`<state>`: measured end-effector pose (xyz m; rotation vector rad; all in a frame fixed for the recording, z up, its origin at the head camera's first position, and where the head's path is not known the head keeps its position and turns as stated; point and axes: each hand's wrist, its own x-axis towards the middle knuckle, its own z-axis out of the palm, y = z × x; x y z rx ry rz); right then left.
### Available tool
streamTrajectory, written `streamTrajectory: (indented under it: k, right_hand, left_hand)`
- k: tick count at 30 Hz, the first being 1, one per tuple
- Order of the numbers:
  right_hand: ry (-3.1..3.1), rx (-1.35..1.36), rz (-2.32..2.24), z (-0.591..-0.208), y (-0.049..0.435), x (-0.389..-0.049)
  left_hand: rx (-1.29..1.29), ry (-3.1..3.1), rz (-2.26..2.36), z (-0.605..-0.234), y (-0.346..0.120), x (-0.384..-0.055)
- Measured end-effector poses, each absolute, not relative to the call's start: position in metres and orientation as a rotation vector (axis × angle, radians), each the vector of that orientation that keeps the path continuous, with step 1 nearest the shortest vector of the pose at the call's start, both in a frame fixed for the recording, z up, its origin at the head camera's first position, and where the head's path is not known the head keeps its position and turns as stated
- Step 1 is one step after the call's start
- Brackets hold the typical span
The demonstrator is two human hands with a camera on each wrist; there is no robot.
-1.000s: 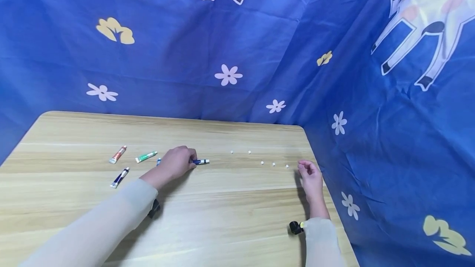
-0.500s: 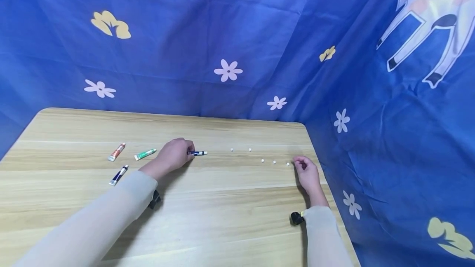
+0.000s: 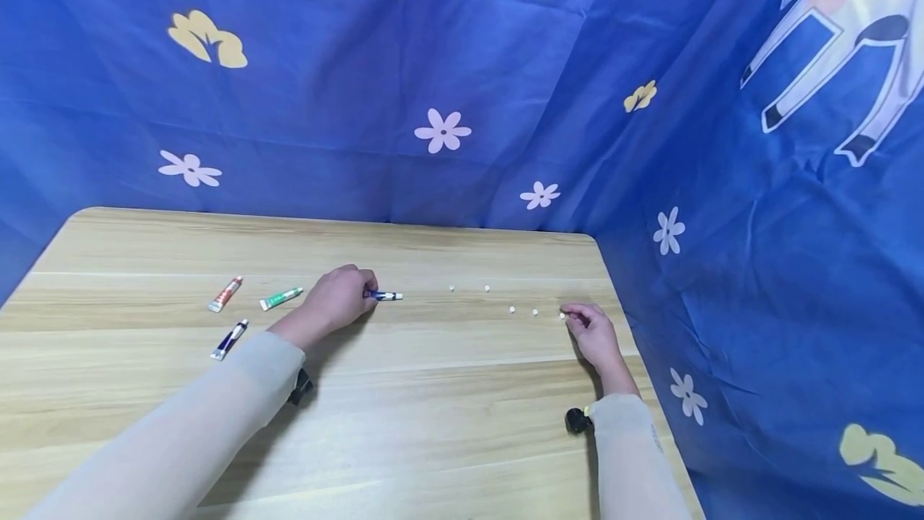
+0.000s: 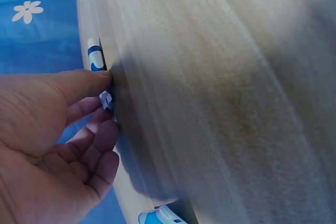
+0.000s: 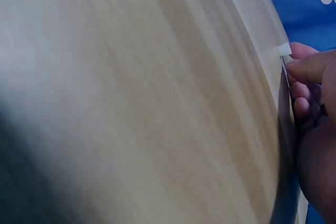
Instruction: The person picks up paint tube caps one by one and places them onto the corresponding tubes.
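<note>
My left hand [image 3: 335,295] pinches a dark blue paint tube [image 3: 388,296] between thumb and fingers, its white-capped end pointing right. In the left wrist view the tube [image 4: 96,57] pokes out past the thumb, and its crimped end shows below. Over at the right, my right hand [image 3: 593,334] is at the rightmost of several small white caps [image 3: 562,316]. The right wrist view shows that cap [image 5: 284,50] at the tips of the thumb and index finger. Whether they touch it is hard to see; the other fingers are loosely curled.
Left of the left hand lie a red tube [image 3: 226,294], a green tube [image 3: 281,298] and another dark blue tube [image 3: 230,339]. A light blue tube [image 4: 157,215] shows near the left wrist. A blue patterned cloth [image 3: 325,103] stands behind the wooden table [image 3: 433,424].
My right hand has moved left to the rightmost white cap. The left hand keeps its pinch on the dark blue paint tube. The head view has tilted slightly.
</note>
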<state>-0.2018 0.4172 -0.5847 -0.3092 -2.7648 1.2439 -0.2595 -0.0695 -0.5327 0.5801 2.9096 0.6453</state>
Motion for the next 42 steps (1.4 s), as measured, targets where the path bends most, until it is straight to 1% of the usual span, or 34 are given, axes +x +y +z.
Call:
streamTrajectory:
  k: [7,13,18,26,34,42]
  right_hand:
    - [-2.76,-0.293,1.274,-0.584,0.414,-0.203]
    - [-2.779,-0.295,1.261,-0.583,0.414,-0.205]
    - [-2.819,-0.29,1.235,-0.582,0.415,-0.205]
    - [-2.83,-0.298,1.22,-0.582,0.417,-0.202]
    - [-2.813,-0.304,1.235,-0.582,0.417,-0.198]
    - [-2.815,-0.29,1.209,-0.581,0.416,-0.199]
  left_hand:
    - [0.558,2.92,0.641,-0.529,-0.072,-0.257]
    - [0.471,2.928,0.732,-0.523,-0.077,-0.244]
    - [0.413,2.941,0.802,-0.511,-0.085,-0.222]
    - [0.269,3.019,0.877,-0.498,-0.113,-0.183]
    - [0.216,3.06,0.98,-0.5,-0.147,-0.143]
    - [0.033,3.072,0.941,-0.509,-0.186,-0.114]
